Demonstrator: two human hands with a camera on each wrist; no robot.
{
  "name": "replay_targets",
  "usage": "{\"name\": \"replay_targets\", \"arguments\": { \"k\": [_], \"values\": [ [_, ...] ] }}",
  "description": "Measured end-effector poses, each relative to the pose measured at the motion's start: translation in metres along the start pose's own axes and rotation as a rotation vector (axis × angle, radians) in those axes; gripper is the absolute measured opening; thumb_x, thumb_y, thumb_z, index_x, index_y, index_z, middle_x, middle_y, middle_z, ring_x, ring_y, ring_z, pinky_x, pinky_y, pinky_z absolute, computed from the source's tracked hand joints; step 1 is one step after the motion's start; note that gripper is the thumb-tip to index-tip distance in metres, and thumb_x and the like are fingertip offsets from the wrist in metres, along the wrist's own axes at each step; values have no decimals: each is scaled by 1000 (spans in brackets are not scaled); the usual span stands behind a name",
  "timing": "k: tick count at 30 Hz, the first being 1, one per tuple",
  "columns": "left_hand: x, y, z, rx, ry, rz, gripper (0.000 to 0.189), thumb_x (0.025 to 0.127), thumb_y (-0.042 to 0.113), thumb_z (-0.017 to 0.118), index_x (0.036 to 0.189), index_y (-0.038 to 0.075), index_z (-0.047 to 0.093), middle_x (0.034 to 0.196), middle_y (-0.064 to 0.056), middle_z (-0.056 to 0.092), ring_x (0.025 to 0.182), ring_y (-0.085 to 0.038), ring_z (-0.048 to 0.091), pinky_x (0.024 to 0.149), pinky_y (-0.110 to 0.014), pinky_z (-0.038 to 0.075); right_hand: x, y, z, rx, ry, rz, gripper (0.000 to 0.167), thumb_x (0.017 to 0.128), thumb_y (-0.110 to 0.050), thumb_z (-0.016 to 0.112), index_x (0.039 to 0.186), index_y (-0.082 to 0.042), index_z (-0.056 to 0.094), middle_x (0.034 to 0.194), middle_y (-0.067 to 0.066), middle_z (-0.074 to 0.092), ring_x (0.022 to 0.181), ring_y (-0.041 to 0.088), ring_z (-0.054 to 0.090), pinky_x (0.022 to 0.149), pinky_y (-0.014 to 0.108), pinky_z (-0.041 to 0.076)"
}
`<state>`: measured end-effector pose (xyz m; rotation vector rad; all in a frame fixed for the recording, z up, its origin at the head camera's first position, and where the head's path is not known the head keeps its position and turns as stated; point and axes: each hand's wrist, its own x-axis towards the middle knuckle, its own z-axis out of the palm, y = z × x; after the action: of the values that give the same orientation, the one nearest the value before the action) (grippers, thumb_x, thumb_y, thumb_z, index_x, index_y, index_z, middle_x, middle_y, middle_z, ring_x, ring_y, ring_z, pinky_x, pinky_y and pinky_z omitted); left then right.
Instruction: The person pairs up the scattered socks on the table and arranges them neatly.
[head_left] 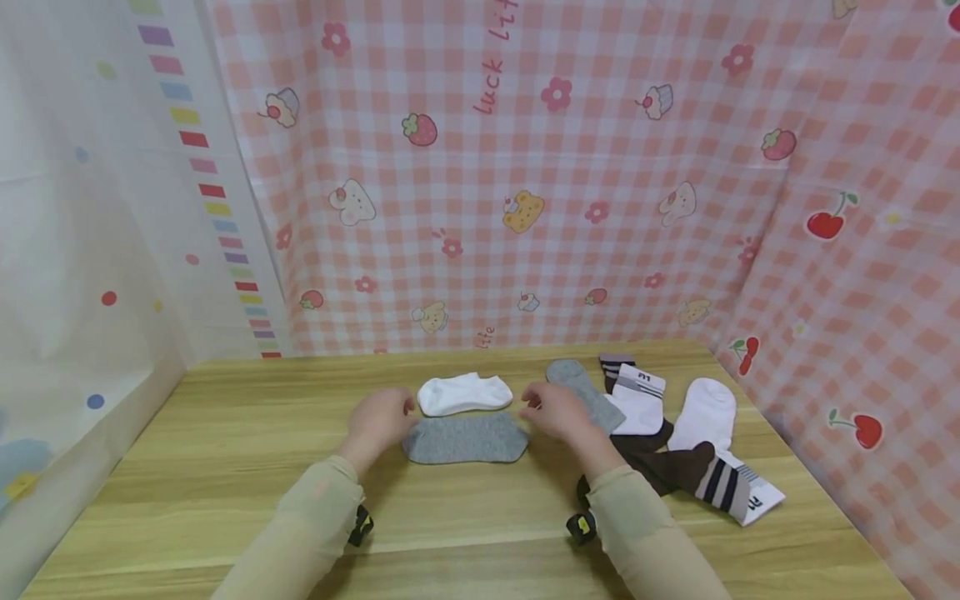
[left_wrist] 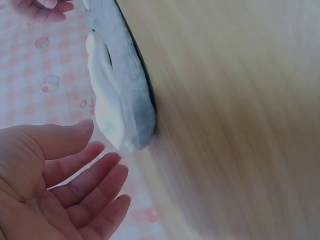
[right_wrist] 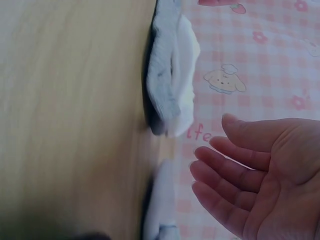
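Note:
On the wooden table a grey sock (head_left: 466, 439) lies flat and crosswise, with a white sock (head_left: 463, 395) just behind it. To their left is my left hand (head_left: 381, 419), its fingers loosely bent and holding nothing. My right hand (head_left: 557, 410) is at their right end, also empty, with relaxed fingers. The left wrist view shows a gap between the left hand (left_wrist: 75, 180) and the socks' ends. In the right wrist view the right hand (right_wrist: 250, 175) likewise stands apart from the grey sock (right_wrist: 162, 70) and the white sock (right_wrist: 186, 75).
A loose pile of socks is at the right: another grey sock (head_left: 581, 392), white socks (head_left: 703, 412) and a dark brown striped sock (head_left: 690, 473), some overlapping. A pink checked cloth (head_left: 480, 250) hangs behind the table (head_left: 247, 467), with more cloth at both sides.

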<state>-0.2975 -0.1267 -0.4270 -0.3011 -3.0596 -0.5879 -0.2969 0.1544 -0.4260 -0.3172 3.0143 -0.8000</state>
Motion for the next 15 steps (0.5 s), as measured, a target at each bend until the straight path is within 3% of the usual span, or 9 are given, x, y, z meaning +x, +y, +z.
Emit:
{"name": "replay_targets", "arguments": {
  "k": [5, 15],
  "values": [
    [-3, 10, 2, 30, 57, 52, 17, 86, 19, 75, 99, 9, 73, 86, -3, 68, 76, -21, 62, 62, -40, 51, -6, 2, -12, -35, 16, -21, 23, 90, -15, 71, 107, 0, 68, 96, 10, 69, 94, 27, 65, 85, 44, 51],
    [-10, 25, 5, 109, 175, 163, 20, 83, 21, 78, 99, 10, 74, 90, -3, 71, 81, -25, 67, 65, -43, 53, -15, 12, -30, -116, 26, 39, 29, 92, -26, 71, 114, -6, 69, 101, 6, 69, 96, 25, 64, 82, 46, 51]
  ]
}}
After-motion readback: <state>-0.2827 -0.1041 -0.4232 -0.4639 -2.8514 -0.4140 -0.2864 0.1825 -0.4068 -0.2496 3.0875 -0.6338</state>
